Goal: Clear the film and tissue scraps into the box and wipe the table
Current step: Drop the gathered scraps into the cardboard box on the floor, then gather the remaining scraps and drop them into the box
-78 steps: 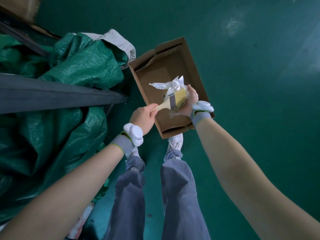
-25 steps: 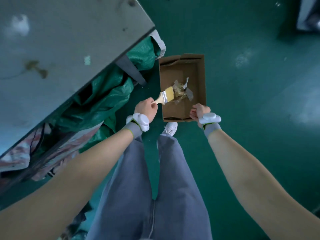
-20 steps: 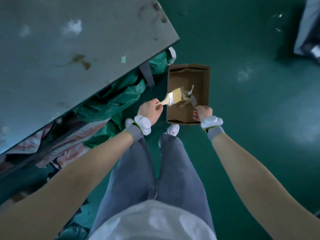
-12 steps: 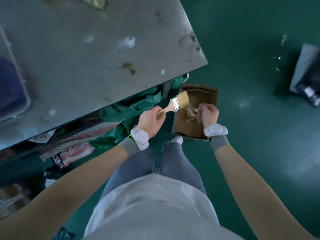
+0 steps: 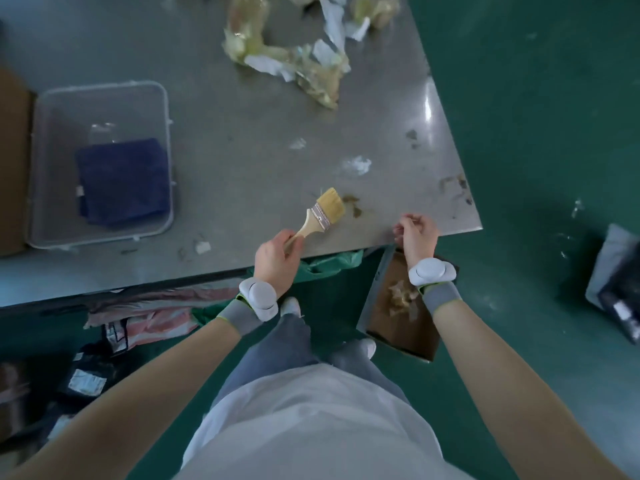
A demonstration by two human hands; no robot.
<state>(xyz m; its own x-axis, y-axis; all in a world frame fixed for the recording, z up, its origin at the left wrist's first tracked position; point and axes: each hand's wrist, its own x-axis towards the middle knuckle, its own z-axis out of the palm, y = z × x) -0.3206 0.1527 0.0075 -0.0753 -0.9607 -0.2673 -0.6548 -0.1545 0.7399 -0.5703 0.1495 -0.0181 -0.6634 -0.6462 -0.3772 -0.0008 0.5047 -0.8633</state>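
left hand (image 5: 277, 261) grips brush (image 5: 320, 214) | right hand (image 5: 417, 235) curled, empty | scraps (image 5: 298, 60) well beyond

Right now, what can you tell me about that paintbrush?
The paintbrush has a pale wooden handle, a shiny metal band and a flat tuft of light yellow bristles. The left hand grips the handle's end. It slants over the grey table, bristles pointing away from the person, near a brownish stain. Whether the bristles touch the table cannot be told.
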